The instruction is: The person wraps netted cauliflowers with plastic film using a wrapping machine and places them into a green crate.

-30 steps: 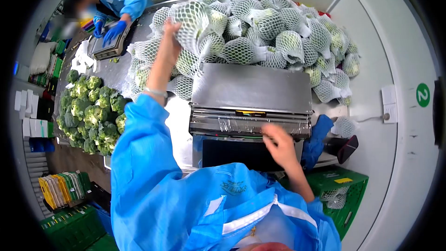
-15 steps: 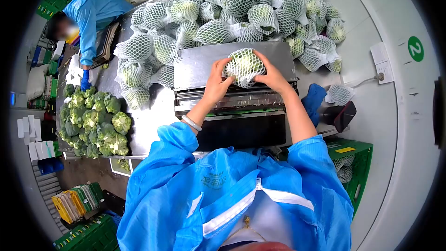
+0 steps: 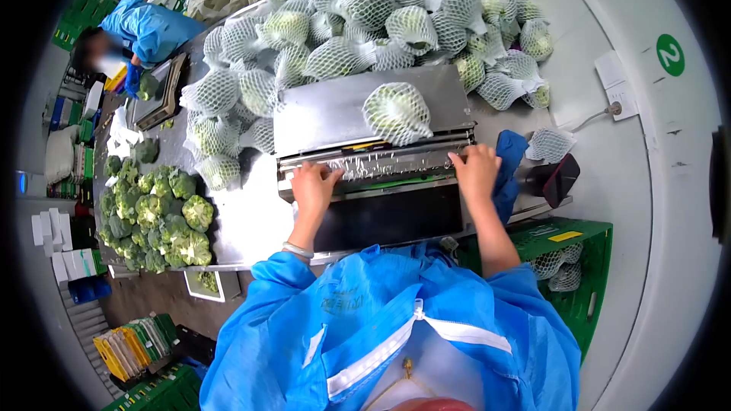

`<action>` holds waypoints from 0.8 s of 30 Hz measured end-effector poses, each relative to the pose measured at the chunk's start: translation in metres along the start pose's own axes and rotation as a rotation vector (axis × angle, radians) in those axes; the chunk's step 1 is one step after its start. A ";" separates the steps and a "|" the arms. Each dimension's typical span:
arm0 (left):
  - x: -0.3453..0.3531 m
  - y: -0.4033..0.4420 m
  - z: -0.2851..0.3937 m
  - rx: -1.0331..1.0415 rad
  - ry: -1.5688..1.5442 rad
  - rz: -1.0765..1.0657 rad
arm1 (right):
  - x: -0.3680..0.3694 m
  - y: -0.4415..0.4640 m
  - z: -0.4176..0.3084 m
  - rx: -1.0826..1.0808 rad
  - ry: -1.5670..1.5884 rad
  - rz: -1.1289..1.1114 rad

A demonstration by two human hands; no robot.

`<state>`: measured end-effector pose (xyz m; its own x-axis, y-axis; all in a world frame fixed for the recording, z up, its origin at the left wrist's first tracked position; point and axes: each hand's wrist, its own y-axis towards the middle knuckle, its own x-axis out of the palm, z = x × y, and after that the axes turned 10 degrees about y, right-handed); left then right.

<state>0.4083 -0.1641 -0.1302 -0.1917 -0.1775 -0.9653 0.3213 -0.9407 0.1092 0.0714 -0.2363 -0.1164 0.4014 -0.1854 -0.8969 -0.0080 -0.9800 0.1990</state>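
Note:
A pale green vegetable head in a white foam net [image 3: 397, 113] rests on the metal plate of a wrapping machine [image 3: 316, 110], apart from both hands. In front of it, shiny, crinkled plastic film [image 3: 396, 165] stretches across the machine's rollers. My left hand [image 3: 314, 189] is at the film's left end, thumb and fingers pinched together. At the right end, my right hand [image 3: 478, 173] pinches the film in the same way. The exact grip of the fingertips is partly hidden.
Netted vegetable heads [image 3: 373, 7] are piled behind the machine. Bare broccoli heads [image 3: 156, 213] lie on the left. A co-worker in a blue smock [image 3: 152, 27] is at the far left. Right of the machine are a blue cloth [image 3: 509, 171] and a green crate [image 3: 590, 281].
Both hands have let go of the netted vegetable head, leaving it on the plate, and moved down to the film. The co-worker's gloved hand has moved from the broccoli pile back to the scale, holding broccoli.

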 end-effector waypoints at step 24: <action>-0.044 0.164 0.098 0.152 -1.458 -0.139 | -0.026 0.113 -0.058 0.040 1.773 -0.010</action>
<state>0.3784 -0.3391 -0.0461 -0.9862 -0.1262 0.1075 0.1415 -0.9785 0.1499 0.1134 -0.3384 -0.0477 0.8164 0.0876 0.5709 -0.0086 -0.9865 0.1637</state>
